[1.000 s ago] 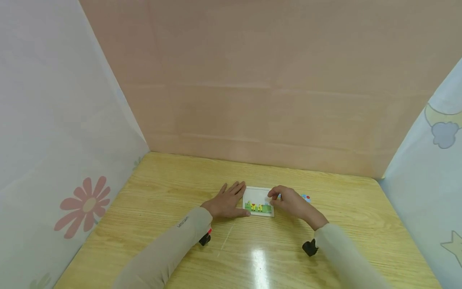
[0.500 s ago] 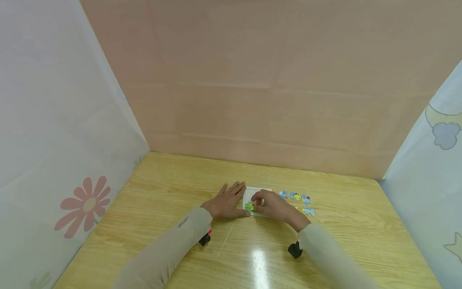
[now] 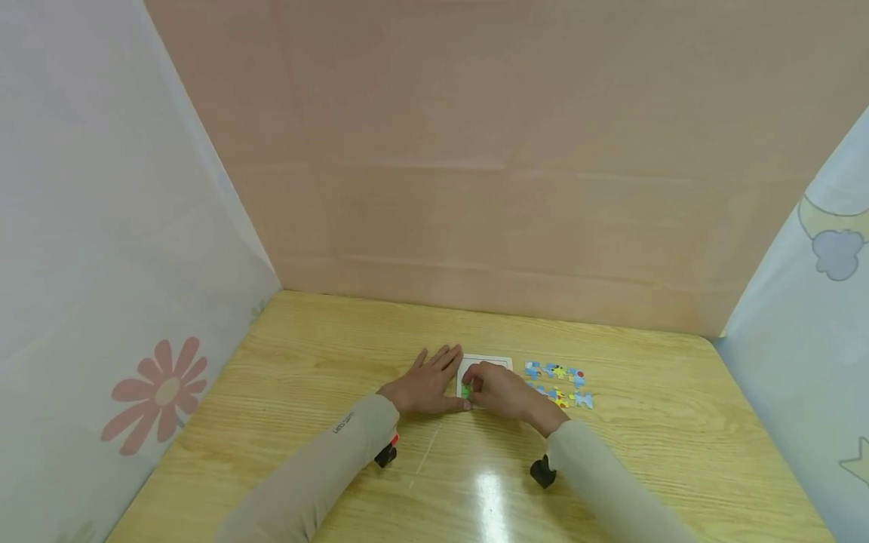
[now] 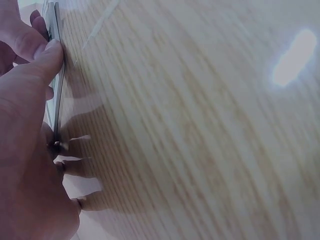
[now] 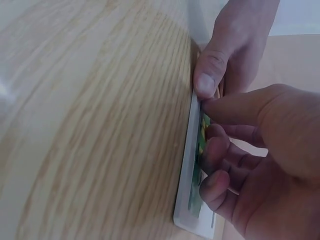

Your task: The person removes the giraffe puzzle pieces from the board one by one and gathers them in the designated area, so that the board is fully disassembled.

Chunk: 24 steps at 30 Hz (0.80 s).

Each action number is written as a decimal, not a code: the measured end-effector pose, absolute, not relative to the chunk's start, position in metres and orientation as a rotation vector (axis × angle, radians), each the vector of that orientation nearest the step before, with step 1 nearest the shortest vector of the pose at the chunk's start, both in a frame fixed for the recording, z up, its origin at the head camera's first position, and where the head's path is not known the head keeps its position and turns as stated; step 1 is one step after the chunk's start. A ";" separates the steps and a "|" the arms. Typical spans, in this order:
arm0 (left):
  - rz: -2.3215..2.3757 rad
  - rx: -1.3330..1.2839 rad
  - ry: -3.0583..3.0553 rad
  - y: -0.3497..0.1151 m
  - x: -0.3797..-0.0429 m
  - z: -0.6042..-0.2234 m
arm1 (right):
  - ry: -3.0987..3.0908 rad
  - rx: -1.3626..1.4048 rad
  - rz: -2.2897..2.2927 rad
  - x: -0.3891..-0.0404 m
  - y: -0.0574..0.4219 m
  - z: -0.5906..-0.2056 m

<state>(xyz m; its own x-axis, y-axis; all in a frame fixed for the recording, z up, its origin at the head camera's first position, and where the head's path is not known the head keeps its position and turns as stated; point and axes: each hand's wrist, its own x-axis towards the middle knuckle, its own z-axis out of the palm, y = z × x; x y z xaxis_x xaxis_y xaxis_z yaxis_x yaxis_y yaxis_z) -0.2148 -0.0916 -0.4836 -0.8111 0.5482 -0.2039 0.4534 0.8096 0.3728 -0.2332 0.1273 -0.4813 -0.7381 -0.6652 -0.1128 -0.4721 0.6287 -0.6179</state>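
Observation:
A small white-framed puzzle board lies flat on the table. My left hand rests beside its left edge with spread fingers; its thumb holds down the near-left corner. Bent over the lower left part of the board is my right hand. In the right wrist view its thumb touches the green puzzle picture by the left thumb, with the other fingers loosely curled above. No piece shows between the right fingers. Most of the picture is hidden under that hand.
To the right of the board lie several loose jigsaw pieces in blue and yellow, in two rough rows. The wooden table meets a tan backdrop behind, with printed cloth walls at both sides.
My right hand has moved left across the board, from its right edge to the lower left corner, uncovering the loose pieces. My left hand has stayed in place.

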 end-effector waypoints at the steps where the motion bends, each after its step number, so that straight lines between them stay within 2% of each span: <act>1: 0.443 0.766 2.693 -0.092 -0.215 -0.484 | 2.526 -0.912 -0.815 -0.233 0.126 -0.481; 8: 0.474 0.769 2.701 -0.092 -0.221 -0.497 | 2.513 -0.830 -0.799 -0.233 0.122 -0.473; 13: 0.460 0.761 2.687 -0.091 -0.216 -0.484 | 2.492 -0.814 -0.787 -0.234 0.121 -0.467; 24: 0.439 0.759 2.695 -0.091 -0.217 -0.483 | 2.493 -0.769 -0.818 -0.238 0.120 -0.469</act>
